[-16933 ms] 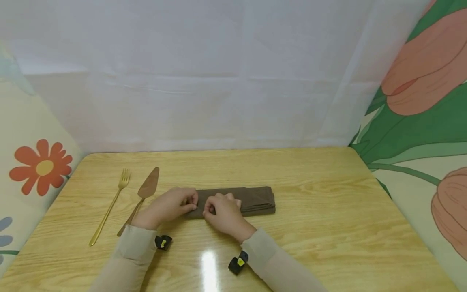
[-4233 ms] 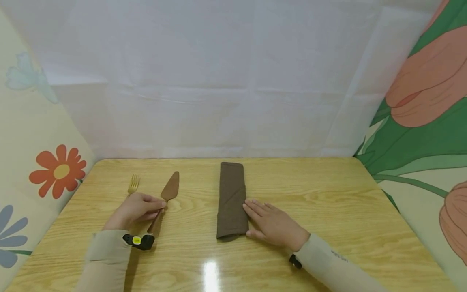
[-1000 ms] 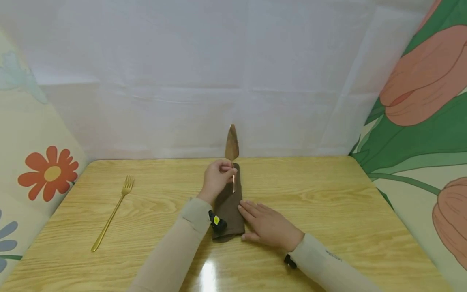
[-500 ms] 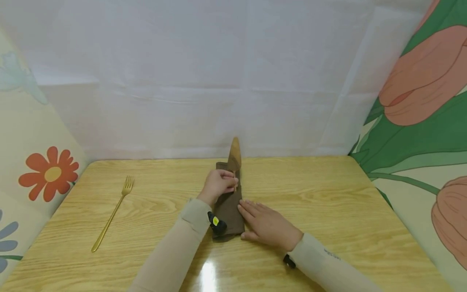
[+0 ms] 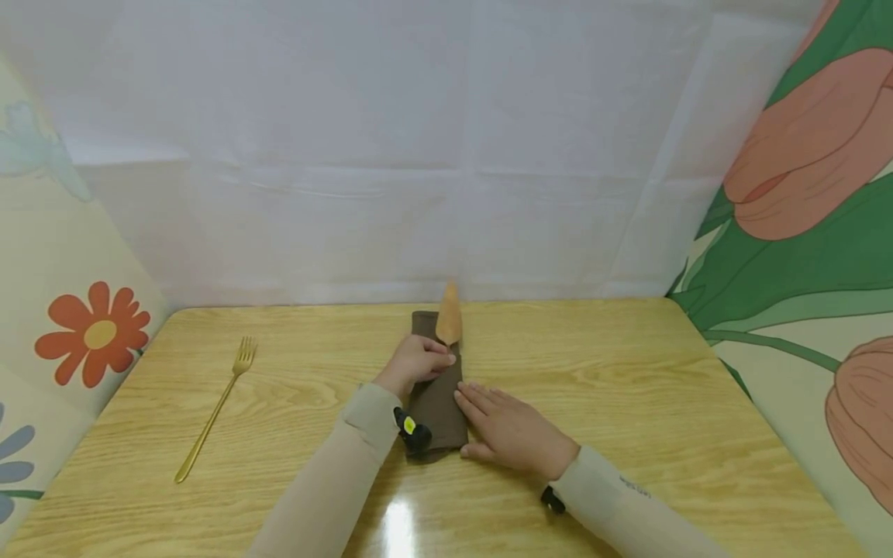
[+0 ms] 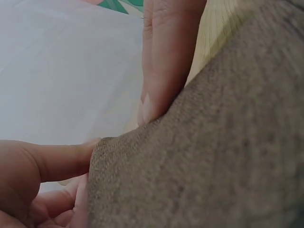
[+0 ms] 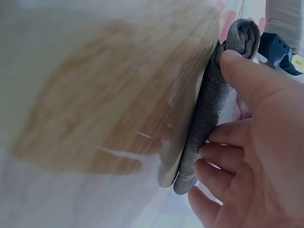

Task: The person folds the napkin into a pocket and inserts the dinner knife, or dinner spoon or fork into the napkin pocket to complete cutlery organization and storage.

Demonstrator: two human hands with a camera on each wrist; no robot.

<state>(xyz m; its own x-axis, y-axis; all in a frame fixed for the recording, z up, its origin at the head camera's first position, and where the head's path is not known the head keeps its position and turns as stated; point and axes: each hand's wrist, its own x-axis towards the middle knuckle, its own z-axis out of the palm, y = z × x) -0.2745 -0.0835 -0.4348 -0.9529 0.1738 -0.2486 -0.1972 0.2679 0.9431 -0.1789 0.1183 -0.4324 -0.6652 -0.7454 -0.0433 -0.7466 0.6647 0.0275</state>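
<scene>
A dark brown folded cloth napkin (image 5: 438, 384) lies lengthwise, as a narrow strip, in the middle of the light wooden table (image 5: 628, 403). The left hand (image 5: 415, 363) pinches the handle of a bronze, pointed cake server (image 5: 449, 322), whose blade juts past the napkin's far end. The right hand (image 5: 509, 428) lies flat, fingers spread, against the napkin's right edge. A slim gold metal fork (image 5: 218, 404) rests well apart to the left.
</scene>
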